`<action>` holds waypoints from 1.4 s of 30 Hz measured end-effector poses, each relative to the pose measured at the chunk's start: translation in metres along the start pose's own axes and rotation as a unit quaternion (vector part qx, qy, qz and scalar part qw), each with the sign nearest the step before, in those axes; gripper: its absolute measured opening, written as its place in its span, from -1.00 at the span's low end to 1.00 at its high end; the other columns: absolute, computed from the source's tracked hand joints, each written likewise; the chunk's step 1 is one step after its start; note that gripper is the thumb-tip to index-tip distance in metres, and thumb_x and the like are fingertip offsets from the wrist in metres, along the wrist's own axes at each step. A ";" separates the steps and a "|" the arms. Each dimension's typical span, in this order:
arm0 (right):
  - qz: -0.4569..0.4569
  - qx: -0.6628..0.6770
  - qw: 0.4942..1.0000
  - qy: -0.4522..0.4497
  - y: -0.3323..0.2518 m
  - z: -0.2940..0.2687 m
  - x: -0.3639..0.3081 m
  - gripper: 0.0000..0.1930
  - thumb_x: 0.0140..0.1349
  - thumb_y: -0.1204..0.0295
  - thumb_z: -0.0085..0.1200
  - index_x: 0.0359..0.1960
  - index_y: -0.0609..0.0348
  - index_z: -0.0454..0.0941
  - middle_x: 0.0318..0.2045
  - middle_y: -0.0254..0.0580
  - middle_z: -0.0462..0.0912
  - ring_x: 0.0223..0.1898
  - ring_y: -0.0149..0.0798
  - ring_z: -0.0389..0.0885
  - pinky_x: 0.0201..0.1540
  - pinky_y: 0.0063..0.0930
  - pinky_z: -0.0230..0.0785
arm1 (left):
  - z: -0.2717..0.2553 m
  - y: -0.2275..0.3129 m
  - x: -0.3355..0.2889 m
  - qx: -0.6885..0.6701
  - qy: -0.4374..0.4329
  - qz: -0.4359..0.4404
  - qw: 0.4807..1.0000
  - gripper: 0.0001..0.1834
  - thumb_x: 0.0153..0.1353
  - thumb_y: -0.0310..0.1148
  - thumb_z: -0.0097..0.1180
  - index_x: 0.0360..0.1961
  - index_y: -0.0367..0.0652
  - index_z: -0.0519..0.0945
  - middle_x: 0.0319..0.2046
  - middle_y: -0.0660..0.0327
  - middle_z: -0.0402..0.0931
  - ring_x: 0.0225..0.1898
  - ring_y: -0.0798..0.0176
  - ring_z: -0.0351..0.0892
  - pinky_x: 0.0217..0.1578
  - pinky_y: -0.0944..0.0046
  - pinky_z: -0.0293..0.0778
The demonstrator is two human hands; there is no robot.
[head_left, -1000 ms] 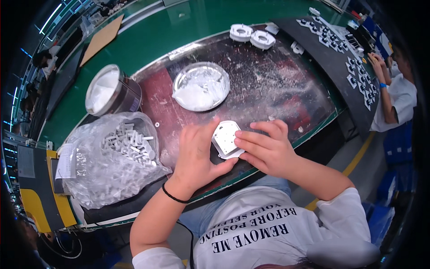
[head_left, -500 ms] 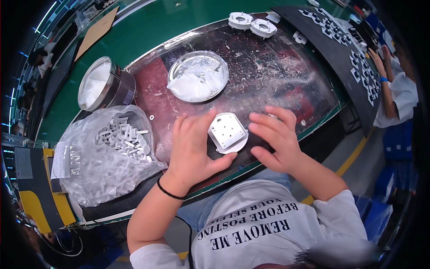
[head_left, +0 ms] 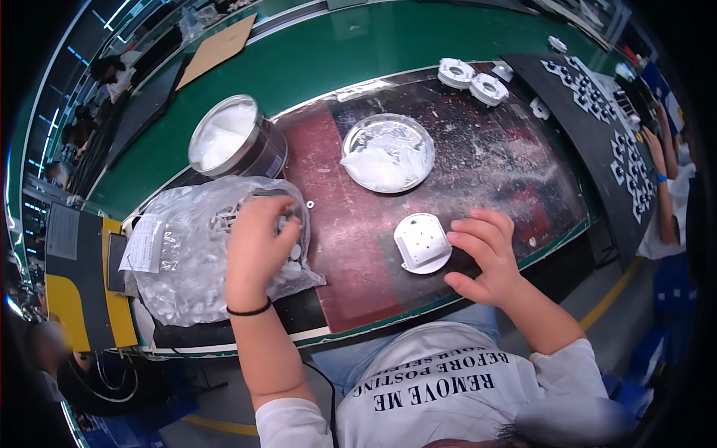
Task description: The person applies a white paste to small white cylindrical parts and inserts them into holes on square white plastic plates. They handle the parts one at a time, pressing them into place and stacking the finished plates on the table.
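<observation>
My left hand (head_left: 258, 243) reaches over the mouth of a clear plastic bag (head_left: 187, 276) full of small light-grey plastic pegs with round heads (head_left: 296, 254). Its thumb and index finger are apart among the pegs; the other fingertips are hard to see. A white plastic housing (head_left: 423, 243), rounded with a raised flat block and small holes, lies on the worktable near its front edge. Beside the housing's right edge is my right hand (head_left: 485, 254), open with fingers spread. Its fingertips are close to the housing; contact cannot be made out.
A metal tin (head_left: 272, 149) with white contents stands behind the bag. A round dish (head_left: 427, 168) holding white paste and film sits mid-table. White ring-shaped parts (head_left: 489, 89) lie at the back. A black board (head_left: 597, 179) with small parts stands right, near another person's arm.
My left hand has left the housing and moved left to the bag of pegs. My right hand stays beside the housing. The whole view has shifted.
</observation>
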State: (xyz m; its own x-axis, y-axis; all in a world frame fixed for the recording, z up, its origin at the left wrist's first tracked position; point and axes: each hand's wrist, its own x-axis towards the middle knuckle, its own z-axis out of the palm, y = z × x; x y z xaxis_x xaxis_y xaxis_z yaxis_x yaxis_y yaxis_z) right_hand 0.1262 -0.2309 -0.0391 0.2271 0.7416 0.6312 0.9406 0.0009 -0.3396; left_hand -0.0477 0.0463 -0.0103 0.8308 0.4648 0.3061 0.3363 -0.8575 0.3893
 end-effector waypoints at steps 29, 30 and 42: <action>-0.103 0.126 0.987 -0.017 -0.012 0.015 0.066 -0.76 -0.11 0.45 0.30 -0.36 0.15 0.56 -0.47 -0.28 0.56 -0.42 -0.19 0.54 -0.33 -0.34 0.36 | 0.051 0.090 -0.012 -0.138 0.113 0.257 0.950 -0.07 -0.22 -0.64 0.21 0.29 -0.30 0.13 -0.43 0.14 0.45 -0.45 0.12 0.46 -0.49 0.21 0.43; -0.098 0.120 0.987 -0.030 -0.013 0.013 0.067 -0.76 -0.11 0.46 0.30 -0.36 0.15 0.56 -0.46 -0.27 0.56 -0.41 -0.18 0.54 -0.32 -0.33 0.37 | 0.052 0.089 -0.013 -0.132 0.115 0.253 0.951 -0.09 -0.19 -0.65 0.19 0.29 -0.30 0.13 -0.41 0.14 0.48 -0.44 0.11 0.48 -0.49 0.22 0.44; -0.111 0.043 0.992 -0.049 0.007 0.014 0.076 -0.74 -0.07 0.49 0.20 -0.28 0.13 0.53 -0.41 -0.28 0.56 -0.33 -0.19 0.55 -0.23 -0.34 0.37 | 0.051 0.084 -0.006 -0.115 0.159 0.276 0.941 -0.28 -0.08 -0.63 0.21 0.19 -0.24 0.28 -0.27 0.06 0.52 -0.35 0.04 0.52 -0.38 0.19 0.48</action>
State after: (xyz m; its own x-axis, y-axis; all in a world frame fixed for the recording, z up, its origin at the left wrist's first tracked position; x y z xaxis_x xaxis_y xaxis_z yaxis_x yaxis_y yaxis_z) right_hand 0.1463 -0.1655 -0.0028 -0.0132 0.7788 0.6271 0.9389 0.2254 -0.2601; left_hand -0.0015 -0.0398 -0.0235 0.6634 0.0359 0.7474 -0.2426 -0.9345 0.2603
